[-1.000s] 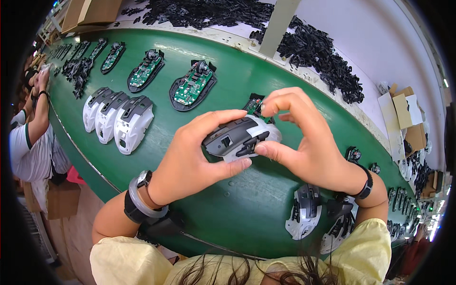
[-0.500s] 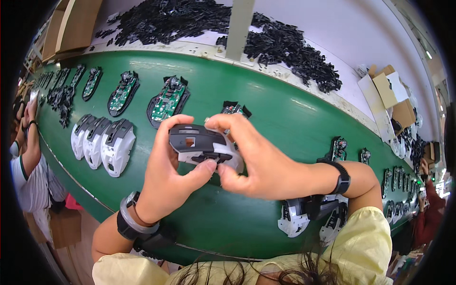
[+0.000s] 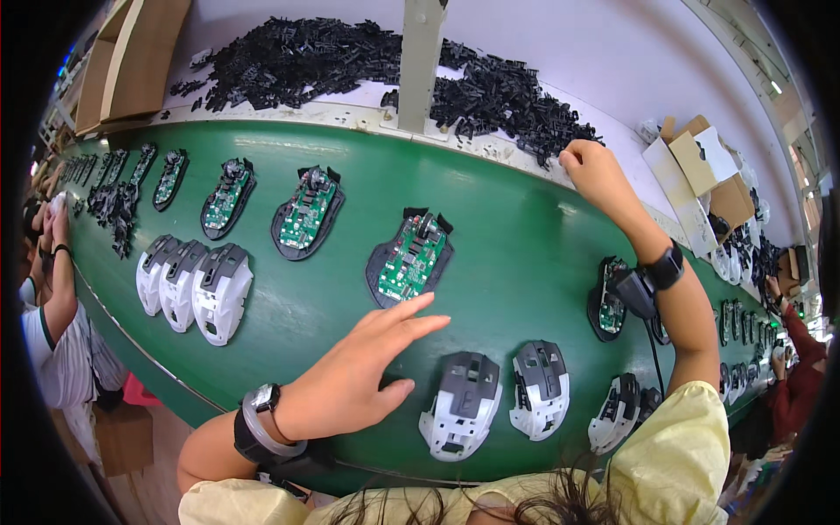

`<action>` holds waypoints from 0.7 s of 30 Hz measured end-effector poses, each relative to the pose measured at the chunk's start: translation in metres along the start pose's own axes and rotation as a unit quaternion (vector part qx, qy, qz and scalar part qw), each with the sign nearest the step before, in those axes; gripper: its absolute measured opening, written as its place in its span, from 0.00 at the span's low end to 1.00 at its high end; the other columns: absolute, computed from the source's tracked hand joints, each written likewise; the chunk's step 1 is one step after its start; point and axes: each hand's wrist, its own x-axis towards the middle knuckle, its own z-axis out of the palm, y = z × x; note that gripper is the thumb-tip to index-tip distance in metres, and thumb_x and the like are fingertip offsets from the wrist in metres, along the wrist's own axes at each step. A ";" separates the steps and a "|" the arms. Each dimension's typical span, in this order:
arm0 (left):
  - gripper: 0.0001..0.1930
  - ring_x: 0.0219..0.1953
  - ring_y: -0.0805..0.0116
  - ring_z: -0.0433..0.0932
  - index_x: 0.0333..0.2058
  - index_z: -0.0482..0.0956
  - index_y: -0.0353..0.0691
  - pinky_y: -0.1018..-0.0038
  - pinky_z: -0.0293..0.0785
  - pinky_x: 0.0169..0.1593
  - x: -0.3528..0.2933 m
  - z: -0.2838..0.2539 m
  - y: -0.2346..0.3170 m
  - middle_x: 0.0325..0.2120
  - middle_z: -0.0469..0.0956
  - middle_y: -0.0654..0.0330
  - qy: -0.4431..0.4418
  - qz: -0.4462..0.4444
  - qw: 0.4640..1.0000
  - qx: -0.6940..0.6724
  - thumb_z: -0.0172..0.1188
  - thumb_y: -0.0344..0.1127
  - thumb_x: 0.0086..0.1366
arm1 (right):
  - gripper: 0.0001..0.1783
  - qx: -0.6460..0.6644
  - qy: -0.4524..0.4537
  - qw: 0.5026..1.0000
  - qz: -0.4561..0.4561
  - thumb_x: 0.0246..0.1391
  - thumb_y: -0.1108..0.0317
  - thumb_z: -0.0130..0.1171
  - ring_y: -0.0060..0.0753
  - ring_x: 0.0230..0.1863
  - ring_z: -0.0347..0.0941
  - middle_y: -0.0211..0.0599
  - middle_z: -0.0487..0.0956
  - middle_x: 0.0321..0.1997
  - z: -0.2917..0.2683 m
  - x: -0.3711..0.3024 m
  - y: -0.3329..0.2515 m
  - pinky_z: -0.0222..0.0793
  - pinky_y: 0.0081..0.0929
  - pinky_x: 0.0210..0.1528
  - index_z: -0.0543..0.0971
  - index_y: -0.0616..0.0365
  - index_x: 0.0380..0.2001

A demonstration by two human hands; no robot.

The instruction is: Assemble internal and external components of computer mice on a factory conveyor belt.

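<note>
Mouse shell point(image 3: 464, 405) lying apart from parts pile point(image 3: 507, 103), seeming light, stiff, side-grippable; left hand point(image 3: 352, 367) hovering spread; right hand point(image 3: 600, 177) hanging curled beside pile, pinch unclear.

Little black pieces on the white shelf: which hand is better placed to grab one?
Probably the right hand: it is beside the right end of the pile of black pieces. The left hand is much farther from them, over the green table, near a green circuit board.
</note>
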 end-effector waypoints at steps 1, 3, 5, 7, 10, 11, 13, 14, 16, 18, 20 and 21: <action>0.36 0.62 0.52 0.60 0.59 0.63 0.44 0.64 0.61 0.60 -0.001 -0.002 0.001 0.63 0.57 0.51 0.002 -0.001 1.000 0.004 0.62 0.23 0.49 | 0.17 -0.016 -0.030 0.998 0.054 0.52 0.60 0.55 0.54 0.33 0.75 0.54 0.78 0.27 0.005 0.008 0.006 0.70 0.42 0.39 0.78 0.66 0.27; 0.29 0.59 0.52 0.64 0.53 0.70 0.42 0.64 0.62 0.59 -0.005 -0.008 0.007 0.59 0.64 0.52 0.073 0.006 0.997 0.015 0.62 0.23 0.50 | 0.18 -0.029 -0.059 0.992 0.105 0.51 0.58 0.56 0.54 0.32 0.76 0.54 0.78 0.26 0.016 0.016 0.010 0.71 0.42 0.39 0.79 0.66 0.26; 0.26 0.57 0.52 0.66 0.50 0.73 0.40 0.64 0.63 0.59 -0.011 -0.022 0.022 0.56 0.68 0.52 0.121 0.025 0.991 0.049 0.62 0.23 0.48 | 0.21 -0.073 -0.042 0.992 0.099 0.50 0.54 0.58 0.54 0.31 0.76 0.54 0.78 0.25 0.030 0.018 0.005 0.71 0.42 0.37 0.79 0.65 0.25; 0.28 0.57 0.52 0.67 0.49 0.73 0.40 0.65 0.63 0.58 -0.020 -0.047 0.030 0.55 0.68 0.52 0.221 0.060 0.944 0.236 0.63 0.22 0.44 | 0.18 -0.077 -0.006 0.993 0.089 0.48 0.56 0.59 0.51 0.30 0.77 0.51 0.79 0.24 0.029 0.012 0.011 0.71 0.41 0.36 0.79 0.64 0.23; 0.30 0.58 0.51 0.65 0.48 0.72 0.39 0.64 0.61 0.60 -0.048 -0.063 0.015 0.56 0.67 0.52 0.319 -0.037 0.910 0.262 0.64 0.20 0.41 | 0.12 0.001 -0.032 0.998 0.057 0.43 0.63 0.62 0.46 0.29 0.77 0.48 0.78 0.24 0.023 0.008 0.015 0.71 0.37 0.35 0.78 0.64 0.23; 0.30 0.58 0.51 0.64 0.49 0.72 0.38 0.63 0.59 0.61 -0.063 -0.065 -0.001 0.56 0.66 0.51 0.314 -0.123 0.888 0.313 0.63 0.20 0.41 | 0.12 0.005 -0.031 0.998 0.054 0.43 0.63 0.62 0.46 0.29 0.77 0.48 0.78 0.24 0.022 0.007 0.012 0.71 0.37 0.35 0.78 0.64 0.23; 0.31 0.59 0.51 0.63 0.49 0.72 0.38 0.63 0.58 0.61 -0.078 -0.066 -0.034 0.56 0.66 0.51 0.301 -0.205 0.861 0.356 0.63 0.20 0.41 | 0.11 0.014 0.001 1.000 0.028 0.42 0.67 0.63 0.45 0.28 0.76 0.46 0.78 0.23 0.024 0.002 0.014 0.70 0.35 0.34 0.76 0.65 0.24; 0.31 0.59 0.51 0.62 0.49 0.71 0.38 0.63 0.58 0.62 -0.084 -0.065 -0.040 0.56 0.66 0.51 0.295 -0.205 0.863 0.355 0.63 0.20 0.41 | 0.11 0.015 0.000 0.999 0.029 0.42 0.67 0.63 0.45 0.28 0.76 0.46 0.78 0.23 0.019 -0.002 0.014 0.70 0.35 0.34 0.76 0.65 0.24; 0.33 0.58 0.52 0.64 0.52 0.70 0.39 0.64 0.59 0.61 -0.099 -0.063 -0.037 0.55 0.67 0.51 0.296 -0.179 0.854 0.387 0.62 0.19 0.42 | 0.10 0.063 0.031 0.997 -0.031 0.42 0.71 0.64 0.42 0.27 0.74 0.43 0.76 0.25 0.005 -0.005 0.005 0.69 0.34 0.32 0.74 0.64 0.27; 0.32 0.57 0.53 0.65 0.52 0.70 0.39 0.63 0.61 0.59 -0.097 -0.061 -0.036 0.54 0.68 0.53 0.326 -0.161 0.853 0.374 0.61 0.19 0.43 | 0.10 0.053 0.053 0.994 -0.076 0.43 0.73 0.63 0.41 0.27 0.74 0.42 0.76 0.27 -0.005 -0.015 -0.015 0.69 0.33 0.31 0.74 0.63 0.28; 0.31 0.57 0.54 0.66 0.51 0.70 0.39 0.63 0.63 0.58 -0.097 -0.059 -0.031 0.53 0.69 0.54 0.353 -0.146 0.850 0.362 0.60 0.19 0.44 | 0.10 0.052 0.077 0.983 -0.159 0.43 0.74 0.63 0.40 0.27 0.73 0.39 0.74 0.29 -0.012 -0.034 -0.048 0.68 0.33 0.30 0.74 0.60 0.30; 0.29 0.56 0.57 0.68 0.52 0.69 0.38 0.63 0.64 0.56 -0.096 -0.059 -0.025 0.53 0.70 0.54 0.380 -0.178 0.861 0.288 0.59 0.23 0.46 | 0.10 0.066 0.080 0.974 -0.203 0.43 0.74 0.64 0.39 0.28 0.73 0.37 0.73 0.31 -0.012 -0.043 -0.066 0.68 0.33 0.29 0.74 0.59 0.31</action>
